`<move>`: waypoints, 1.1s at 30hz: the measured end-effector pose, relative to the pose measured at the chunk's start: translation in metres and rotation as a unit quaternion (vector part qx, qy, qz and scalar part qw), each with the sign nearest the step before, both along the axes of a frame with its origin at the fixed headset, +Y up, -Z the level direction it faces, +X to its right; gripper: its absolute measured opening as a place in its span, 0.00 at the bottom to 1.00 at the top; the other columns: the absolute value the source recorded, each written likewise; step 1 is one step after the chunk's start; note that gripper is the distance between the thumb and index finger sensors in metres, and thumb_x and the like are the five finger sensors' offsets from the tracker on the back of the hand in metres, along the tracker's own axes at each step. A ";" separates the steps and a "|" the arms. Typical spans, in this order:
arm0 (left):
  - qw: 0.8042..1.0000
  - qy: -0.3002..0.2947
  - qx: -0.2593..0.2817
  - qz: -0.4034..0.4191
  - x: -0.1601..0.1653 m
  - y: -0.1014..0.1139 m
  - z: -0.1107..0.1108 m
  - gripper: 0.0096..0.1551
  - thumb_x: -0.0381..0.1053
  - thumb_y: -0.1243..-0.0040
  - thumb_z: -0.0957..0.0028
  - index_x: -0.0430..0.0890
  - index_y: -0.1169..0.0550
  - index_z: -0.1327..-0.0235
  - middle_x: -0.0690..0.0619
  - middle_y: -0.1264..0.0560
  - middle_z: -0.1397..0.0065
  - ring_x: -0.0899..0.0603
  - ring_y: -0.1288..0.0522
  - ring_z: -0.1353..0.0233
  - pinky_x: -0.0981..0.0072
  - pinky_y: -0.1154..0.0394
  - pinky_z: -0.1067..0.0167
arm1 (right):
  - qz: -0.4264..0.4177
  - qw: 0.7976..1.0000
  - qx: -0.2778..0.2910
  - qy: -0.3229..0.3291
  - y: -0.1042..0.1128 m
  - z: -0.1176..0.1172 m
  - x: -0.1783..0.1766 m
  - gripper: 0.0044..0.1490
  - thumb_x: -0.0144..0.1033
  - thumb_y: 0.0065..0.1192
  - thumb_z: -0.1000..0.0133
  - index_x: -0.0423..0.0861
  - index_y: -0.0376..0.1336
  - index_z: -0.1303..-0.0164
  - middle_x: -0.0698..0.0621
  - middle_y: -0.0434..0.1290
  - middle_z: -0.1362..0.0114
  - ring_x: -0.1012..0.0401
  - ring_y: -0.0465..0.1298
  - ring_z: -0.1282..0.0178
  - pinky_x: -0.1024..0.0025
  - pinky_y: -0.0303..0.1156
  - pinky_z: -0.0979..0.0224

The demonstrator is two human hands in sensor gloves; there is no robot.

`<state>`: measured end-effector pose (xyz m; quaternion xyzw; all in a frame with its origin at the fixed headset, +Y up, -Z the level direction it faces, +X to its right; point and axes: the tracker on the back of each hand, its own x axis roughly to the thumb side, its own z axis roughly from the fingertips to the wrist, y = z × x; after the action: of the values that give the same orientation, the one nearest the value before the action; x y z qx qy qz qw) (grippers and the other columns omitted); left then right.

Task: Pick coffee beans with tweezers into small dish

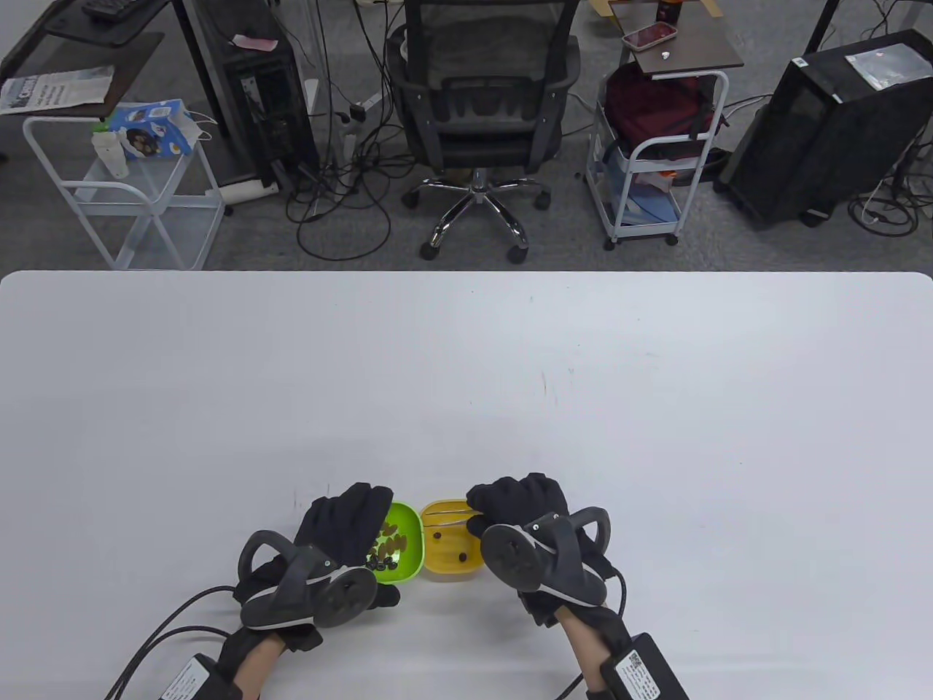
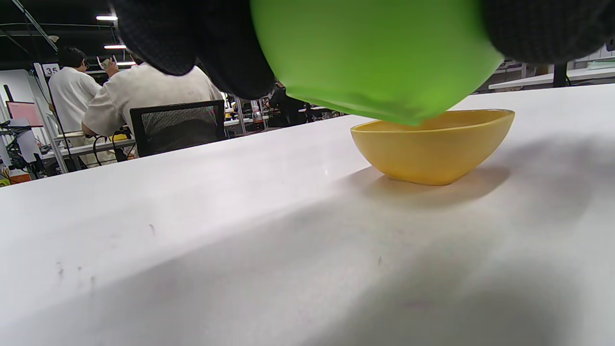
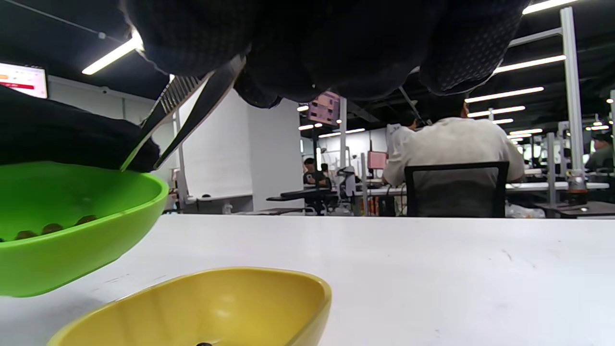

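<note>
My left hand [image 1: 348, 529] holds the green dish [image 1: 402, 545], which contains several coffee beans [image 1: 386, 552]. In the left wrist view the green dish [image 2: 375, 57] is lifted off the table and tilted over the rim of the yellow dish [image 2: 432, 149]. My right hand [image 1: 510, 504] grips metal tweezers [image 1: 448, 516] above the yellow dish [image 1: 453, 565], which holds two beans [image 1: 462, 558]. In the right wrist view the tweezers [image 3: 185, 108] point down-left, tips apart near the green dish [image 3: 72, 250] rim, with nothing between them. The yellow dish [image 3: 202, 307] lies below.
The white table [image 1: 466, 379] stretches far ahead of both dishes. Behind its far edge stand an office chair [image 1: 477, 109], two white carts [image 1: 146, 189] and computer towers. Glove cables trail off the near edge.
</note>
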<state>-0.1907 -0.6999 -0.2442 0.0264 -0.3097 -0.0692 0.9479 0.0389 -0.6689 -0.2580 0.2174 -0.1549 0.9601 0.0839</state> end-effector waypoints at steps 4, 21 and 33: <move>1.000 0.001 0.000 0.001 0.000 0.000 0.000 0.73 0.76 0.43 0.63 0.29 0.41 0.14 0.27 0.34 0.16 0.31 0.22 0.26 0.31 0.27 0.28 | 0.012 1.000 0.007 0.021 -0.003 0.005 -0.013 0.28 0.46 0.58 0.52 0.51 0.68 0.43 0.57 0.77 0.50 0.61 0.79 0.58 0.44 0.71 0.25; 1.000 0.000 0.000 0.002 0.001 0.000 0.001 0.73 0.77 0.43 0.63 0.29 0.40 0.14 0.27 0.34 0.16 0.31 0.21 0.26 0.31 0.27 0.28 | 0.033 0.997 -0.014 0.063 -0.017 0.010 -0.038 0.28 0.46 0.58 0.52 0.51 0.69 0.43 0.57 0.77 0.50 0.61 0.79 0.58 0.44 0.71 0.25; 1.000 0.000 0.001 0.006 0.002 0.000 0.002 0.73 0.77 0.43 0.63 0.29 0.41 0.14 0.27 0.34 0.16 0.31 0.21 0.26 0.31 0.27 0.28 | 0.059 0.996 -0.014 0.067 -0.017 0.013 -0.044 0.27 0.45 0.58 0.51 0.50 0.69 0.44 0.57 0.77 0.51 0.60 0.79 0.58 0.44 0.71 0.25</move>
<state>-0.1891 -0.6999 -0.2422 0.0289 -0.3096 -0.0642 0.9483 -0.0050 -0.6854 -0.2453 0.2889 -0.1221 0.9487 0.0406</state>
